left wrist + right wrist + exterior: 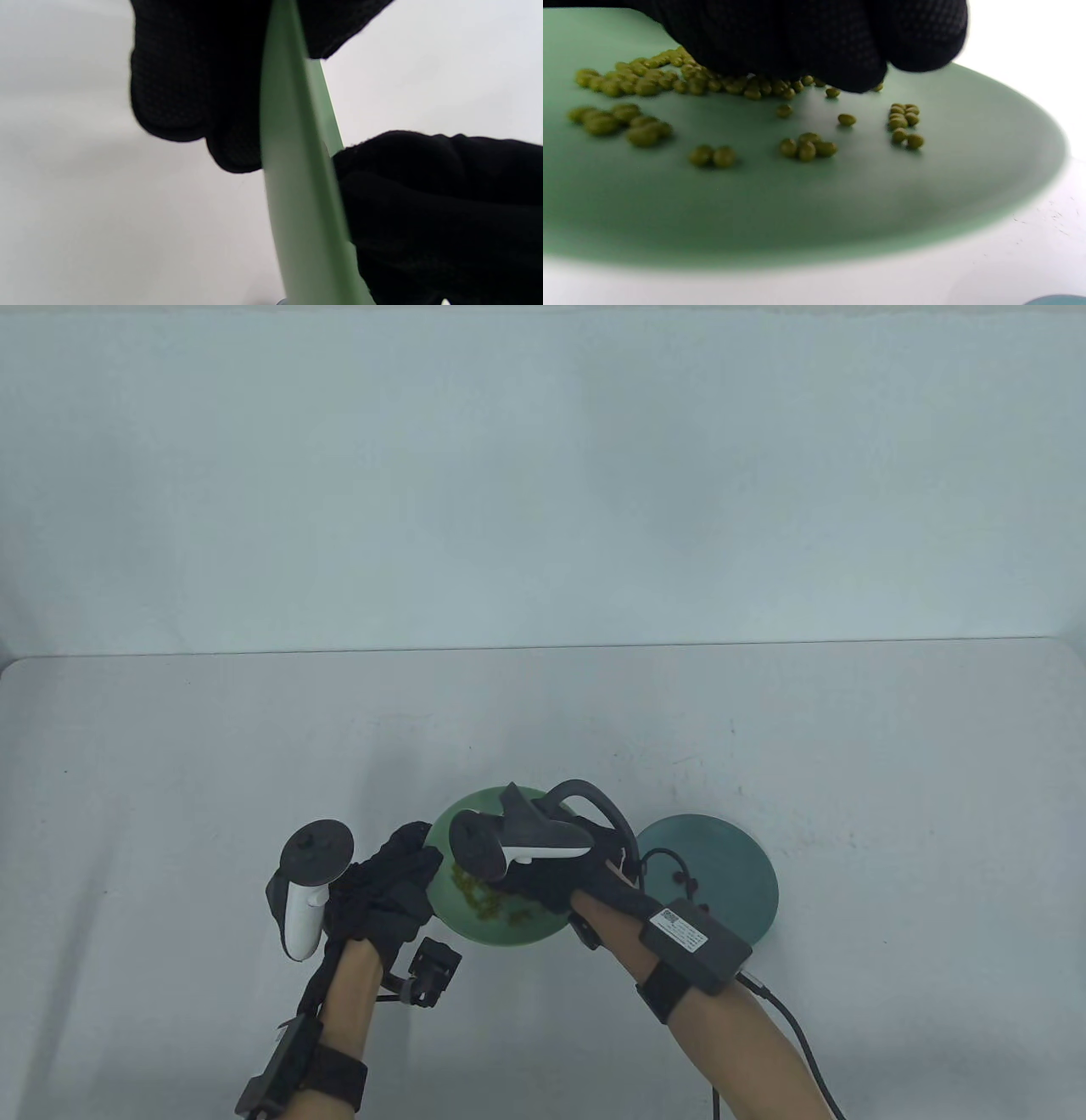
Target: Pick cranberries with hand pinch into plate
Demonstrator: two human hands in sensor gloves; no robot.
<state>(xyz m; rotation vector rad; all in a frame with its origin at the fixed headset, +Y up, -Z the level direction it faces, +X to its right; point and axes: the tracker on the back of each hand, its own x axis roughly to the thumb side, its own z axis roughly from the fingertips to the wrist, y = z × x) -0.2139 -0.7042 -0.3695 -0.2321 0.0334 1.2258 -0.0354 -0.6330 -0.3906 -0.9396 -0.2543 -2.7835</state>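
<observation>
A light green plate [509,935] at the table's front middle holds several small olive-green cranberries [485,899]. My left hand [399,874] grips its left rim; in the left wrist view the fingers [191,84] lie on one side of the rim [297,203] and the thumb [424,203] on the other. My right hand [502,891] hovers over this plate. In the right wrist view its fingertips [840,63] are bunched together, pressing into the far heap of cranberries [746,87]. What they pinch is hidden. Loose cranberries [806,149] lie nearer on the plate [840,212].
A dark teal plate [721,861] with nothing visible in it stands just right of the green one, partly under my right wrist; its edge shows in the right wrist view [1056,300]. A black cable [797,1035] trails off my right forearm.
</observation>
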